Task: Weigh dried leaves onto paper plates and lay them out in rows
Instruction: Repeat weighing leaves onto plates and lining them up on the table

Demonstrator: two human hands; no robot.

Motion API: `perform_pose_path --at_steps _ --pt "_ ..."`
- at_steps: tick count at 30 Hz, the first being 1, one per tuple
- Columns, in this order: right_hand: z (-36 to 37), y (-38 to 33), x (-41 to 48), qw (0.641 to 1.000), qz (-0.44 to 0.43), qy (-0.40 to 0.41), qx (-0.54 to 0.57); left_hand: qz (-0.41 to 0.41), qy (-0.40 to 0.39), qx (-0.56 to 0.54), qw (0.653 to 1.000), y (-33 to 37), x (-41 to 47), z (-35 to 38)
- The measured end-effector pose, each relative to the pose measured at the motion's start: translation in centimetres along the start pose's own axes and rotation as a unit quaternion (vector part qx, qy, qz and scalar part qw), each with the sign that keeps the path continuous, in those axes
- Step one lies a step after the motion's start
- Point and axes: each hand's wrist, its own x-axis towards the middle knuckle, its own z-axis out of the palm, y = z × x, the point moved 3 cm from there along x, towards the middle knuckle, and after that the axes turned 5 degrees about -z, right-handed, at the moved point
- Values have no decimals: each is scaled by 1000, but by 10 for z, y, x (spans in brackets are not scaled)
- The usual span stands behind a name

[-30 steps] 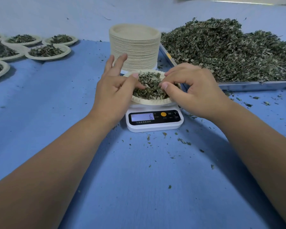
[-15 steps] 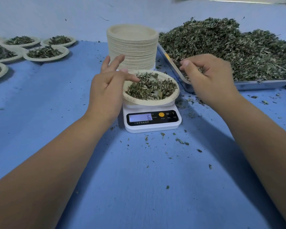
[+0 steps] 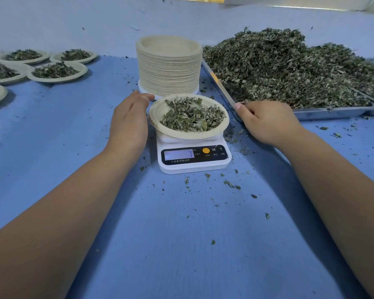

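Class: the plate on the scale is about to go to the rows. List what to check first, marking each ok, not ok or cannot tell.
1. Leaves lie inside the plate: ok.
2. Scale reading on target: cannot tell, digits blurred.
3. Left hand at the plate's rim: ok, grip hidden.
4. Right hand away from the plate: ok, by the tray.
5. Bare cloth beside the filled plates: ok.

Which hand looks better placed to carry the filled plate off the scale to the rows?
Left. The left hand is beside the plate, and the laid-out plates lie leftward; the right hand is at the tray.
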Motion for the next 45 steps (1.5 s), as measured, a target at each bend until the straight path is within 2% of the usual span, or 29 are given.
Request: perform_pose_path --at_steps 5,11,15,18,20,23,28,32,36,45 --pt "1 0 1 1000 2 19 20 3 5 -16 1000 -2 1 0" --pt "-8 -2 -3 987 33 79 134 13 12 -3 1000 -2 0 0" --pt "-23 -18 -7 977 -33 135 162 -12 1 -20 1000 -1 -2 3" --pt "-24 -38 -13 982 -105 100 124 -34 -22 -7 999 -2 -2 7" --pt "-17 -45 -14 987 -116 57 97 -54 -47 -5 997 -4 -1 9" --pt "-10 -49 -14 986 -107 33 121 -78 -82 -26 993 -5 0 11" --pt "-11 -59 -19 978 -106 27 180 -124 -50 -112 985 -3 -2 10" --pt "-15 -73 -26 959 -142 36 244 -145 23 -138 979 4 4 2" --pt "-19 -82 -34 949 -175 35 260 -176 59 -189 964 11 6 -12" --pt "-18 -125 -34 948 -227 7 224 -191 101 -223 951 14 0 -57"
